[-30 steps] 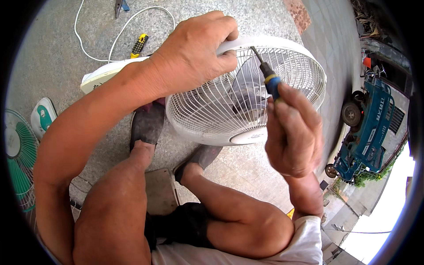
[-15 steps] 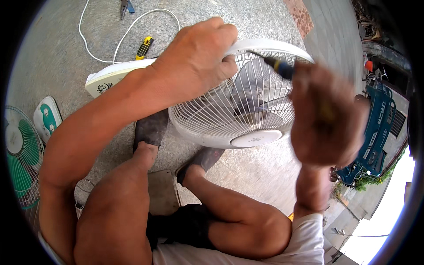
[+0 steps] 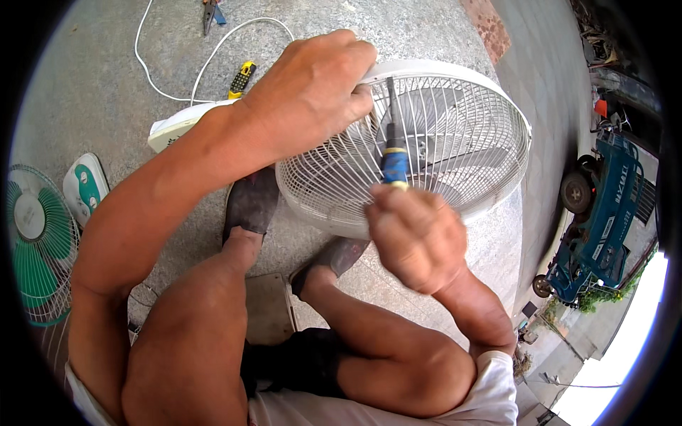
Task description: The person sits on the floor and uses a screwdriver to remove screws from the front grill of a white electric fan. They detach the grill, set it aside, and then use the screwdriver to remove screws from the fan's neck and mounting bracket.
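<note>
Just beyond the dark shoes [image 3: 252, 202], I've got a white fan guard [image 3: 490, 170] tipped up on my feed, with both hands engaged on it. Up at the far edge, the left hand [image 3: 312, 92] pinches the rim [image 3: 433, 67], fingers bent over the outside, thumb on the wire side, the white band caught between them. That looks to me like a bracing hold, there to stop the guard rocking. And the right hand [image 3: 419, 238], a little blurred, has its fingers curled round the blue-and-yellow handle [image 3: 395, 167] of a screwdriver [image 3: 392, 131]. Shaft pointing away from the body, tip up at the rim, near the left thumb; whether it's touching, I can't tell from here. My read: that pinch firms up the very stretch the tip points at, while the low grip at the handle's end leaves the shaft in sight. The right fingers hang in front of the guard's near edge. Over on the ground [image 3: 92, 85], pliers [image 3: 208, 15] and a yellow-and-black tool [image 3: 241, 79] lie near a white cord [image 3: 202, 74].
</note>
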Demonstrator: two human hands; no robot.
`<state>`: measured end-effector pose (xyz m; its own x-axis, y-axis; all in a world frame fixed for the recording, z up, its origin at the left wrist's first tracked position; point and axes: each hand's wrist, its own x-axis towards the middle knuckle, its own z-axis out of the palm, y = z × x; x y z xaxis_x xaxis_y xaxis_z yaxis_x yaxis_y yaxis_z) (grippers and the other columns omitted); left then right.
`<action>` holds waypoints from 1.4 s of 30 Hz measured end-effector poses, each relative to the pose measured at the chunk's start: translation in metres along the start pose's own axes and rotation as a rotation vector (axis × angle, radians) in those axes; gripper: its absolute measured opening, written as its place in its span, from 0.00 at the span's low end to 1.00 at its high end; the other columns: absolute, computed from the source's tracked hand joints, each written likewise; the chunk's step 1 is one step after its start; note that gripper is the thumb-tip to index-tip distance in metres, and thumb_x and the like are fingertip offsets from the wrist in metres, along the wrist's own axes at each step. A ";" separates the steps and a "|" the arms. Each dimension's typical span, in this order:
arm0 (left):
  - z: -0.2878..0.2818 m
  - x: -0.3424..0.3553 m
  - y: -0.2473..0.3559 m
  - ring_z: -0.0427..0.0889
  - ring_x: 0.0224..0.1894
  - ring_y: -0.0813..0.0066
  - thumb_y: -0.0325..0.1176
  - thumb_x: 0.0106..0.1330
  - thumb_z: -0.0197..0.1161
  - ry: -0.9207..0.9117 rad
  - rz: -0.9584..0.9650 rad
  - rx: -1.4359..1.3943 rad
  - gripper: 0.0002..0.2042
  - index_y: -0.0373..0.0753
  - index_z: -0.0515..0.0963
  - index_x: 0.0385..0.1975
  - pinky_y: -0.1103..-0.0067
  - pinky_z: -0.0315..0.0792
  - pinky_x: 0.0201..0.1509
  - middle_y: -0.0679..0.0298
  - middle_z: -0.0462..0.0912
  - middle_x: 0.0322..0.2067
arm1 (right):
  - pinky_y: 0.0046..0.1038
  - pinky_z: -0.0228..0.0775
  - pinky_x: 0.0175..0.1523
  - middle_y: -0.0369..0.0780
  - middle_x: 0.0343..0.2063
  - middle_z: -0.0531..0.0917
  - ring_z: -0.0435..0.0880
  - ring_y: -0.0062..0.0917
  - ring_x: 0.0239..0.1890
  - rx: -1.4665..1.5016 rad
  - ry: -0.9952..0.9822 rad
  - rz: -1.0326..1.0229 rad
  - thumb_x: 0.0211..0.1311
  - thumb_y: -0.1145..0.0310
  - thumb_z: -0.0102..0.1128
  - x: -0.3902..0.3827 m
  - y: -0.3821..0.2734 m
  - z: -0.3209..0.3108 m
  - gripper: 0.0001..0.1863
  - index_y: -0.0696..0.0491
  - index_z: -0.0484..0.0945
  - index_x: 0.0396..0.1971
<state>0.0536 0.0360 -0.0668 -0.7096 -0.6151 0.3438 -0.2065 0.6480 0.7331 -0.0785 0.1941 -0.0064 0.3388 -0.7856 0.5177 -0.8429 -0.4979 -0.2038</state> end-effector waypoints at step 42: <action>-0.019 0.024 -0.024 0.79 0.33 0.77 0.28 0.65 0.54 -0.195 -0.435 -0.456 0.11 0.31 0.81 0.40 0.78 0.76 0.40 0.61 0.82 0.32 | 0.21 0.63 0.25 0.43 0.27 0.82 0.73 0.18 0.20 0.899 0.683 1.104 0.70 0.59 0.52 -0.008 0.049 -0.077 0.19 0.63 0.79 0.37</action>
<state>0.0544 -0.0028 -0.0650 -0.7439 -0.6572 -0.1208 -0.2259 0.0773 0.9711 -0.1547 0.2045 0.0432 -0.7037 -0.7105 -0.0023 0.0603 -0.0565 -0.9966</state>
